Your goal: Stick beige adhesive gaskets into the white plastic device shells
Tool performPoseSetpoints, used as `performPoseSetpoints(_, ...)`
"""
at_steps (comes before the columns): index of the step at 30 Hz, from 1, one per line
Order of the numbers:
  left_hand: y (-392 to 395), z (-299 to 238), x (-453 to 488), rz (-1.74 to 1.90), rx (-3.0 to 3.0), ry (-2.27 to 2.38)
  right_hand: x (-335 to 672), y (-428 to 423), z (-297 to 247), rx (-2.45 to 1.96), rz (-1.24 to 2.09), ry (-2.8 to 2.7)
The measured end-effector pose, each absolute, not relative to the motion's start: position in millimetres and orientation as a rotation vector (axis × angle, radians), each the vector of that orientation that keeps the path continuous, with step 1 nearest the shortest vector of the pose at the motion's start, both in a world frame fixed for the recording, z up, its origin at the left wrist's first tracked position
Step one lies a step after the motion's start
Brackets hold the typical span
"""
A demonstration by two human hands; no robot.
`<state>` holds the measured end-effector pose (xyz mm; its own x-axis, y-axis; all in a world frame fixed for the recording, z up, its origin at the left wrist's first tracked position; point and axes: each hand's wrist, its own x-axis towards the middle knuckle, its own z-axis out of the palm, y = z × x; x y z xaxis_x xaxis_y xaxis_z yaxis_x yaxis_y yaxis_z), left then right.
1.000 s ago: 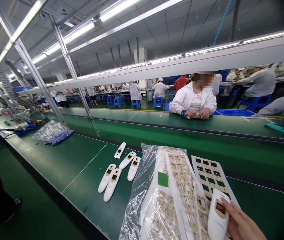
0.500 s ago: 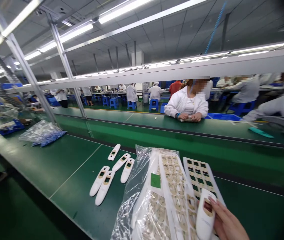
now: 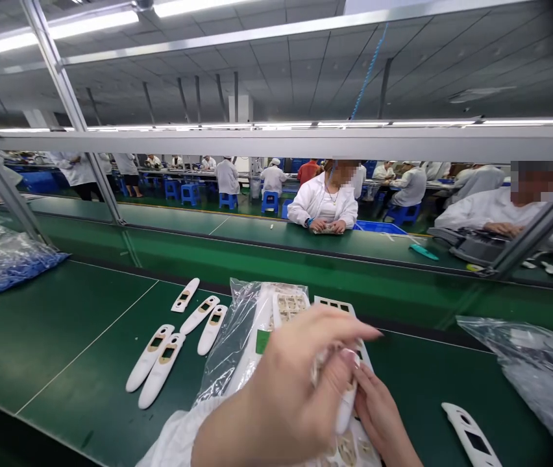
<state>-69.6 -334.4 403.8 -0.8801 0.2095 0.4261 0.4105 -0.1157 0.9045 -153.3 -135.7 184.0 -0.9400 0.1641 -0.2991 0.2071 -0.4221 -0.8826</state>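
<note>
My right hand [image 3: 381, 415] holds a white plastic handheld-device housing [image 3: 346, 415] over the sheets of parts, its upper end partly hidden. In front of it, my left hand [image 3: 281, 383] is bent across the top of the housing, thumb close to its upper end. Motion blur smears the left fingers, and whether they grip anything cannot be made out. Beneath both hands lie white backing sheets of beige frame-shaped stickers [image 3: 290, 305], partly inside a clear plastic bag [image 3: 230, 344]. A green square [image 3: 261, 342] shows on the sheets.
Several white housings [image 3: 162, 370] with beige-framed windows lie to the left. Another housing [image 3: 471, 434] with a dark window is at the lower right. Clear bags [image 3: 524, 363] lie right and far left [image 3: 8, 259]. Across the green divider, a co-worker [image 3: 325, 204] handles something small.
The view has swung to the right. My left hand has come in over the housing in my right hand. The housing and bag at the right have entered the view.
</note>
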Motion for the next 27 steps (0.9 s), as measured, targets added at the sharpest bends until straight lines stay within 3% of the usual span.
performPoseSetpoints(6, -334.3, 362.1, -109.6, -2.843, -0.242, -1.503, -156.0, -135.1, 182.9, 0.574, -2.628, 1.399)
performPoseSetpoints(12, -337.9, 360.8, -103.2, -2.905, -0.232, -1.411, -152.7, -137.1, 188.1, 0.606, -2.633, 1.394)
performPoseSetpoints(18, -329.3, 340.3, -117.8, -2.653, -0.163, -1.677, -161.3, -138.7, 172.1, 0.433, -2.683, 1.647)
performPoseSetpoints(25, -317.3, 234.2, -153.5, -2.091, -0.018, -2.252, -161.1, -146.4, 155.4, 0.288, -2.663, 2.255)
performPoseSetpoints(27, -322.2, 204.2, -170.2, -1.970, -0.092, -2.303, -156.9, -142.5, 161.4, 0.210, -2.403, 2.507)
